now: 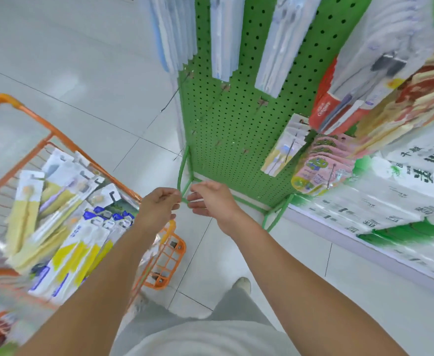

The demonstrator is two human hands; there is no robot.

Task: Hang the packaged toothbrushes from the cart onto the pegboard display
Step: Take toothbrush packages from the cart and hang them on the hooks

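The orange wire cart [64, 140] stands at the left, piled with packaged toothbrushes [64, 227] in white, yellow and blue cards. The green pegboard [231, 129] rises ahead. Toothbrush packs [226, 34] hang along its top and more packs [285, 147] at its lower right, while several bare hooks [221, 142] stick out in the middle. My left hand [159, 205] hovers past the cart's right edge, fingers curled in with nothing visible inside. My right hand [210, 199] is just beside it, fingers loosely apart and empty. Both hands sit in front of the stand's green leg [182, 168].
A shelf [380, 209] with white-and-green packs runs along the right. Red toothpaste boxes [331, 109] and pink packs [321, 165] hang at the right of the pegboard. An orange basket flap [169, 258] sticks out from the cart. Pale tiled floor [87, 60] lies around my foot [243, 283].
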